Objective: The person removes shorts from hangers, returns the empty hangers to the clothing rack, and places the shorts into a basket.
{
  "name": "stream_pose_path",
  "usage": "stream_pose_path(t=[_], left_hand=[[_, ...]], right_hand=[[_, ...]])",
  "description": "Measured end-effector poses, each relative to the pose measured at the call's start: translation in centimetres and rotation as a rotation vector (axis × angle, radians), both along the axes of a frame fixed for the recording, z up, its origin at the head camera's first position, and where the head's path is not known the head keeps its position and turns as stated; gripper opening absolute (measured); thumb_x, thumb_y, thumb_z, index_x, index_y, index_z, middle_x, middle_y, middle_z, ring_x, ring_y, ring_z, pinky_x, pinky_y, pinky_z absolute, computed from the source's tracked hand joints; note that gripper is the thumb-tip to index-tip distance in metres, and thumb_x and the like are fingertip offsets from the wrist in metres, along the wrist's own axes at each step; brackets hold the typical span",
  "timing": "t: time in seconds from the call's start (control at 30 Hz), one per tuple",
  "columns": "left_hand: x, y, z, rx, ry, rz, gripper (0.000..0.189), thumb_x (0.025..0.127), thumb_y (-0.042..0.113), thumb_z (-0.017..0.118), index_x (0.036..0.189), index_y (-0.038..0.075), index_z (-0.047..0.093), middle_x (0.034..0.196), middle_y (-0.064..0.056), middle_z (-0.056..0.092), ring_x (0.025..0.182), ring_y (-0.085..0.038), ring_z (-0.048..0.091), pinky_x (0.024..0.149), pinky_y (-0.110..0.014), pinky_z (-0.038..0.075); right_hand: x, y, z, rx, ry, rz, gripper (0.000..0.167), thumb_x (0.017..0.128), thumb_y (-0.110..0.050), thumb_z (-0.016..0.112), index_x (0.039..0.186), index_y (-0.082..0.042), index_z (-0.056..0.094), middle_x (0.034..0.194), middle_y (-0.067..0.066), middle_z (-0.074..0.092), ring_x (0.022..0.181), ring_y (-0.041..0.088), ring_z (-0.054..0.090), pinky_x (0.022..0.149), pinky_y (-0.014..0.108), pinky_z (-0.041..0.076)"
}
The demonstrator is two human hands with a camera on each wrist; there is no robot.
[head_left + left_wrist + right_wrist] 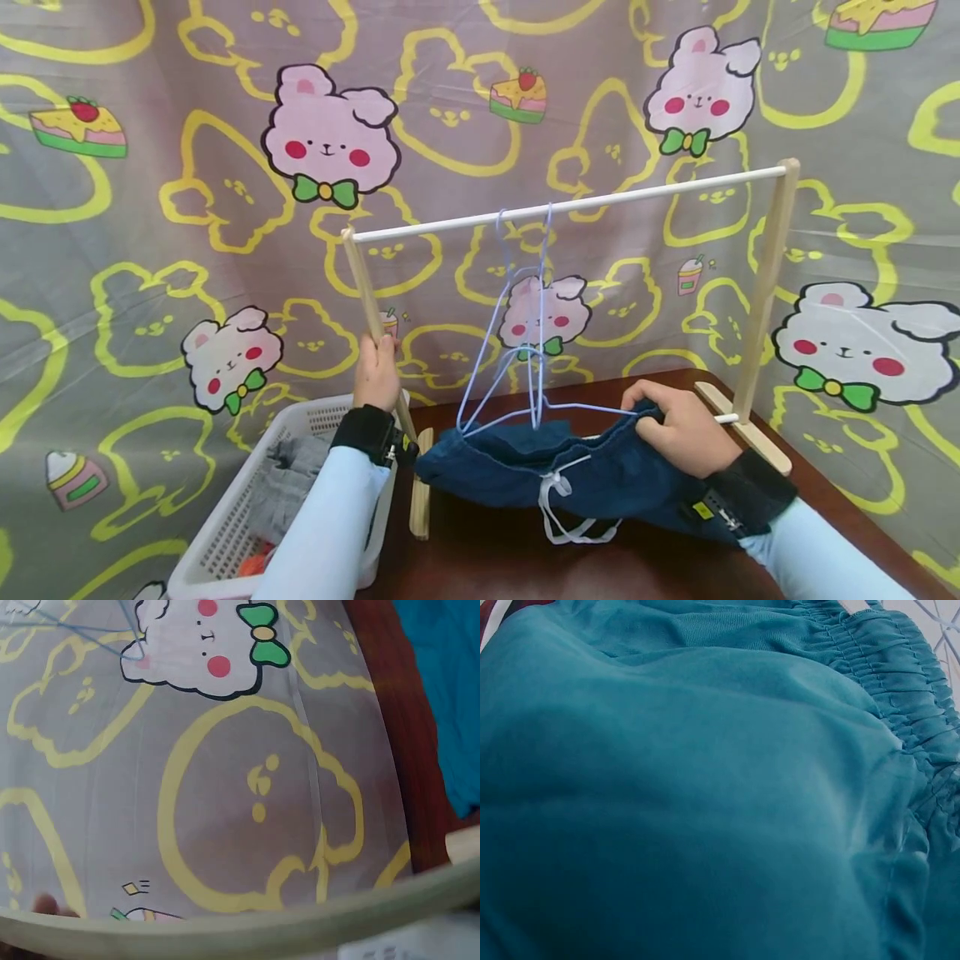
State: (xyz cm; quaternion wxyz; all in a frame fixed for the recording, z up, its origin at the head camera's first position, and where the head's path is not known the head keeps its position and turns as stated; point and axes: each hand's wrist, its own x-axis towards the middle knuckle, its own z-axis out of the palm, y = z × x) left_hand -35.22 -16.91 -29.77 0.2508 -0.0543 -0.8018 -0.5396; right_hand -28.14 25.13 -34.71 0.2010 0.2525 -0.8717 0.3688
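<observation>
My left hand grips the left wooden post of a small clothes rack; in the left wrist view that post crosses the bottom, a fingertip showing behind it. My right hand pinches the elastic waistband of blue drawstring pants beside the right end of a light blue hanger. The hanger's left end meets the waistband's other side. White drawstrings dangle at the front. Blue cloth fills the right wrist view. How far the hanger reaches under my right fingers is hidden.
A white rail tops the rack, with light blue hanger hooks on it. Left of the rack stands a white basket holding grey cloth and something orange. The dark red tabletop meets a patterned curtain behind.
</observation>
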Motion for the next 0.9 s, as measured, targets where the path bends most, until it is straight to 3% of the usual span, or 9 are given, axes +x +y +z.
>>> stream_pose_path(t=[0.13, 0.23, 0.33, 0.43, 0.57, 0.73, 0.9], left_hand=[[1.3, -0.3, -0.3, -0.038, -0.014, 0.002, 0.051, 0.112, 0.028, 0.032, 0.158, 0.011, 0.019, 0.136, -0.022, 0.043, 0.11, -0.038, 0.049, 0.09, -0.053, 0.043], [2.5, -0.4, -0.5, -0.056, 0.004, 0.013, 0.059, 0.111, 0.028, 0.035, 0.162, 0.014, 0.009, 0.153, -0.021, 0.034, 0.124, -0.04, 0.048, 0.095, -0.058, 0.045], [3.6, -0.3, -0.7, -0.076, 0.02, 0.043, 0.063, 0.11, 0.028, 0.039, 0.163, 0.014, 0.007, 0.162, -0.018, 0.025, 0.14, -0.038, 0.038, 0.105, -0.058, 0.04], [4.8, -0.1, -0.9, -0.104, 0.025, 0.057, 0.064, 0.109, 0.025, 0.041, 0.163, 0.012, 0.009, 0.164, -0.017, 0.022, 0.146, -0.036, 0.029, 0.111, -0.057, 0.033], [6.1, 0.2, -1.2, -0.184, -0.008, 0.044, 0.061, 0.109, 0.024, 0.042, 0.162, 0.01, 0.015, 0.161, -0.019, 0.024, 0.147, -0.035, 0.027, 0.112, -0.056, 0.033], [7.5, 0.8, -2.1, -0.318, -0.083, -0.057, 0.055, 0.11, 0.026, 0.042, 0.158, 0.005, 0.025, 0.154, -0.022, 0.037, 0.142, -0.036, 0.035, 0.111, -0.056, 0.033], [8.5, 1.7, -3.4, -0.465, -0.112, -0.162, 0.048, 0.11, 0.032, 0.044, 0.148, 0.003, 0.047, 0.14, -0.017, 0.055, 0.131, -0.033, 0.051, 0.107, -0.052, 0.039]], right_hand=[[0.1, -0.2, 0.1, 0.003, -0.008, -0.01, 0.026, 0.087, 0.002, 0.057, 0.093, -0.022, 0.063, 0.081, -0.008, 0.06, 0.068, 0.012, 0.054, 0.06, 0.03, 0.043], [0.2, -0.3, 0.4, 0.002, -0.024, -0.021, 0.022, 0.088, 0.001, 0.058, 0.094, -0.02, 0.063, 0.08, -0.007, 0.06, 0.068, 0.013, 0.054, 0.06, 0.031, 0.044], [0.3, -0.4, 0.7, 0.006, -0.028, -0.036, 0.02, 0.088, 0.0, 0.058, 0.094, -0.019, 0.063, 0.08, -0.007, 0.06, 0.067, 0.014, 0.055, 0.06, 0.031, 0.044], [0.4, -0.4, 0.9, 0.014, -0.021, -0.053, 0.019, 0.088, -0.001, 0.058, 0.094, -0.018, 0.063, 0.079, -0.007, 0.06, 0.067, 0.015, 0.055, 0.06, 0.032, 0.044], [0.4, -0.4, 1.1, 0.022, -0.017, -0.07, 0.02, 0.087, -0.001, 0.058, 0.094, -0.019, 0.063, 0.078, -0.007, 0.06, 0.067, 0.015, 0.054, 0.059, 0.032, 0.042], [0.7, -0.3, 1.1, 0.01, -0.029, -0.056, 0.019, 0.087, -0.001, 0.058, 0.095, -0.017, 0.064, 0.078, -0.006, 0.058, 0.067, 0.015, 0.052, 0.058, 0.031, 0.04], [0.9, -0.3, 1.0, -0.018, -0.05, -0.041, 0.019, 0.089, 0.0, 0.058, 0.096, -0.017, 0.064, 0.075, -0.005, 0.056, 0.067, 0.015, 0.053, 0.058, 0.031, 0.04]])
